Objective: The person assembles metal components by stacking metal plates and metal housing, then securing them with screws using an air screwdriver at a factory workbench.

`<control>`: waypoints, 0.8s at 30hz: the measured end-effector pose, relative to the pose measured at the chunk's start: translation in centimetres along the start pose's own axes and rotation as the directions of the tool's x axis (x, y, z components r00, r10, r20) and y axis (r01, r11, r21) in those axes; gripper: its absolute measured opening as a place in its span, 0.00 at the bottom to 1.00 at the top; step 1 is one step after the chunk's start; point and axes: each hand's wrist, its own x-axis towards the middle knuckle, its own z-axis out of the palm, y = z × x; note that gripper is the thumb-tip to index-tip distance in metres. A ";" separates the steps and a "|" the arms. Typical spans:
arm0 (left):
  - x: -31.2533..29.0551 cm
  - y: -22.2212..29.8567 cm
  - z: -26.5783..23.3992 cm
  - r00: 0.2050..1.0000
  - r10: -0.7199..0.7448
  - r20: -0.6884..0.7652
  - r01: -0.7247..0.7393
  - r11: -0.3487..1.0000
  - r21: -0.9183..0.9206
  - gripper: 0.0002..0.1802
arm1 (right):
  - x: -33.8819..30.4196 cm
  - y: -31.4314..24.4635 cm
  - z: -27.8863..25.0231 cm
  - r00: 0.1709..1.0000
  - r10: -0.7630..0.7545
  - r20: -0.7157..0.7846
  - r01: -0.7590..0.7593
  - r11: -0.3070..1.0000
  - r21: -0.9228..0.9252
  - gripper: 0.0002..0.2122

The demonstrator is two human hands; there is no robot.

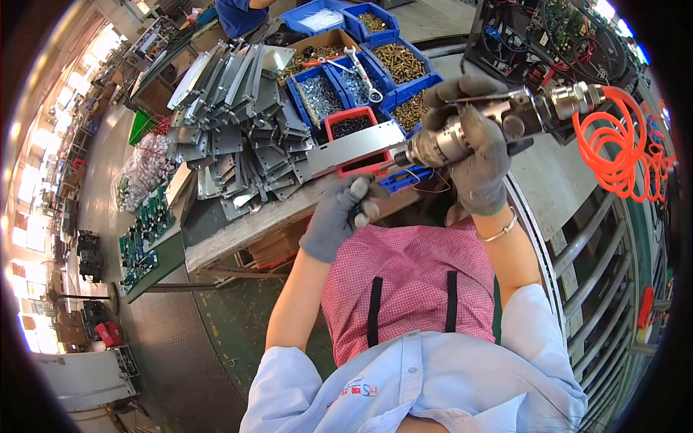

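My right hand (482, 162), in a grey glove, is wrapped round a metal air screwdriver (439, 147). The tool lies nearly level, its bit pointing left and slightly down, and a coiled orange air hose (613, 155) runs from its rear end. My left hand (336, 216), also gloved, is closed with curled fingertips close to the bit's tip; what they pinch, if anything, cannot be made out. Beyond the bit, a flat metal plate (354, 150) lies across a red bin (350, 121) at the bench edge.
Stacked metal brackets (238, 123) cover the bench's left part. Blue bins of brass fittings (399, 63) and screws (317, 97) stand at the back, a wrench (363, 74) on top. Green circuit boards (148, 227) lie left; an opened machine with wiring (552, 43) stands right, above metal rails (599, 252).
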 end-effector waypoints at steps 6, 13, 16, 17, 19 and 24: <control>-2.4 -2.1 0.0 0.987 -0.084 -0.139 0.070 0.992 -0.106 0.21 | -2.0 1.2 -0.2 1.000 0.014 0.010 -0.013 0.999 -0.045 0.12; -3.2 -2.3 0.1 0.982 -0.086 -0.168 0.037 0.961 -0.275 0.18 | -3.3 1.5 -0.2 0.999 0.045 -0.022 -0.044 0.998 0.035 0.12; -3.1 -2.7 0.2 0.980 -0.075 -0.184 0.013 0.948 -0.317 0.16 | -3.8 1.6 -0.6 0.997 0.080 0.005 -0.080 0.997 0.019 0.15; -3.1 -2.7 0.4 0.982 -0.080 -0.174 0.016 0.939 -0.343 0.15 | -4.0 1.5 -0.7 0.996 0.090 0.008 -0.090 0.996 0.012 0.15; -2.9 -2.9 0.6 0.983 -0.085 -0.163 0.019 0.930 -0.368 0.14 | -4.2 1.5 -0.8 0.995 0.101 0.011 -0.101 0.995 0.006 0.15; -2.7 -3.1 1.1 0.973 -0.117 -0.199 0.024 0.908 -0.417 0.13 | -4.2 1.6 -1.1 0.999 0.045 -0.013 -0.044 0.997 0.062 0.16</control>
